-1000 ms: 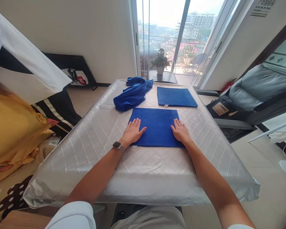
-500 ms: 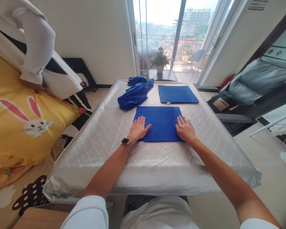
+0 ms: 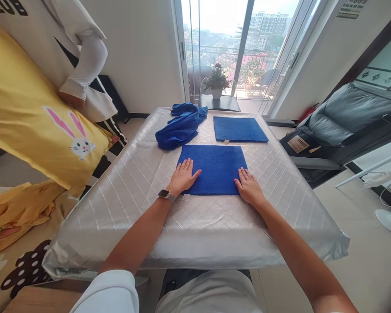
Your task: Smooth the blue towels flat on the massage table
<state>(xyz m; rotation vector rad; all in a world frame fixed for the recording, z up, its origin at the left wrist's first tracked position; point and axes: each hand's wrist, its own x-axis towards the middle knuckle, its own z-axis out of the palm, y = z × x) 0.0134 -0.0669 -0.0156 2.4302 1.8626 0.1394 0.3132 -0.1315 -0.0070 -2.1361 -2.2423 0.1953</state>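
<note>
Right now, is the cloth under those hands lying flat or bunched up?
Flat: the blue cloth lies as a smooth rectangle with straight edges, left hand and right hand at its sides.

Matt front blue cloth (image 3: 213, 167), glossy creased tablecloth (image 3: 211, 221); smooth, leather-like armchair (image 3: 340, 115)

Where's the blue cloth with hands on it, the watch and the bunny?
Nearest blue cloth (image 3: 214, 171): head view, middle of its flat top.
Watch (image 3: 164, 194): head view, on its dark screen.
Bunny (image 3: 82, 147): head view, on its white head.

Flat, rectangular blue cloth (image 3: 215, 170)
</note>
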